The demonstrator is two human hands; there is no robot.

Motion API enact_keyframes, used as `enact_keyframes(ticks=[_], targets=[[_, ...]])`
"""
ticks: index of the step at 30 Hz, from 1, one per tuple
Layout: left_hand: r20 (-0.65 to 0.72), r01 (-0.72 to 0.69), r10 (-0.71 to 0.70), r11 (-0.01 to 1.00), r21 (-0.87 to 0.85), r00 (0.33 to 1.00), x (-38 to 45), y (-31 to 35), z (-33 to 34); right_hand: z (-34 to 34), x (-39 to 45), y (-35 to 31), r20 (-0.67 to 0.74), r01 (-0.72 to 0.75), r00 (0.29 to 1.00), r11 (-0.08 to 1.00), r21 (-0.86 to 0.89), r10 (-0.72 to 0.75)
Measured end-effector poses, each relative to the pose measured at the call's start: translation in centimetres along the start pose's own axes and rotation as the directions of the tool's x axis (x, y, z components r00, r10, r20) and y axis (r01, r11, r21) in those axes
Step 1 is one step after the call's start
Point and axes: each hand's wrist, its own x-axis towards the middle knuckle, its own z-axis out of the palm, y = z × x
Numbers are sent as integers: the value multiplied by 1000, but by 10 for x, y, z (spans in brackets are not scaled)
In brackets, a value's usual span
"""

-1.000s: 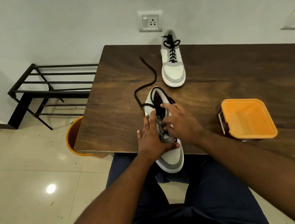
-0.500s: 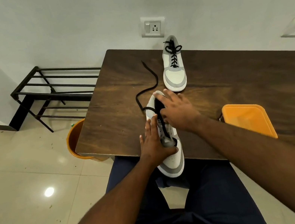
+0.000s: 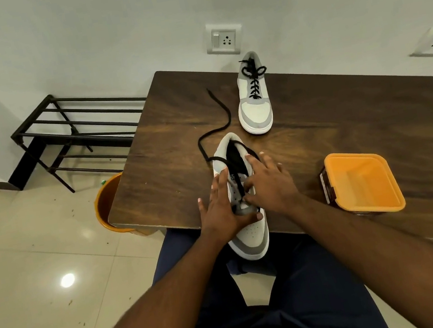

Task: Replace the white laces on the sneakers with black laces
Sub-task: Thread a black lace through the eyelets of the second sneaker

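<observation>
Near sneaker (image 3: 250, 233) is laid at the counter (image 3: 346, 118) front edge, toe hanging over toward the person, heel pointing away; its long axis runs near-to-far. Black lace (image 3: 226, 118) is threaded part way up the eyelets, one free end trailing from the collar, off to the left and far across the counter toward the far sneaker (image 3: 256, 110), which is already laced black and tied. Left hand (image 3: 222, 209) is pressed on the sneaker's left side, fingers (image 3: 222, 181) straight along the upper, thumb across the toe box. Right hand (image 3: 269, 183) is set over the tongue from the right; its thumb and a finger appear to be pinching the lace at mid-eyelets, the rest spread toward the collar. The free eyelets lie just beyond the right fingers, toward the heel, so the right hand is judged nearer for the next threading; the loose end lies far-left of both hands. An orange-lidded tub (image 3: 363, 181) stands well apart, right.
</observation>
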Motion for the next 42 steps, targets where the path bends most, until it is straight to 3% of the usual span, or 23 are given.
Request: enact_keyframes(ticks=[4, 7, 11, 17, 22, 25, 30, 33, 38, 42], targets=[[-21, 62, -62, 998, 12, 998, 0, 6, 3, 1, 1, -7, 57, -52, 997, 996, -79, 56], [-63, 122, -120, 992, 18, 991, -8, 14, 15, 13, 4, -12, 50, -121, 992, 992, 24, 120], [-102, 118, -116, 993, 17, 988, -26, 6, 35, 35, 8, -19, -77, -204, 971, 953, 223, 225], [-117, 117, -122, 992, -47, 986, -28, 5, 37, 6, 22, -15, -178, -308, 900, 870, 386, 398], [-110, 153, -157, 987, -49, 981, -28, 5, 35, -24, 33, -5, -107, -223, 957, 922, 317, 269], [-115, 160, -165, 986, -52, 980, -27, 6, 36, -22, 27, -4, -128, -18, 991, 997, 74, 27], [-130, 153, -157, 987, -44, 979, -26, 4, 38, -12, 23, -14, 50, 98, 994, 989, -114, -93], [-134, 158, -164, 986, -57, 977, -28, 4, 38, -15, 28, -16, 91, 219, 975, 930, -294, -200], [-135, 189, -194, 981, -48, 972, -27, 5, 39, -65, 56, 5, 90, 254, 967, 866, -431, -238], [-148, 194, -197, 980, -40, 969, -27, 5, 41, -65, 59, 0, 238, 214, 961, 926, -312, -142]])
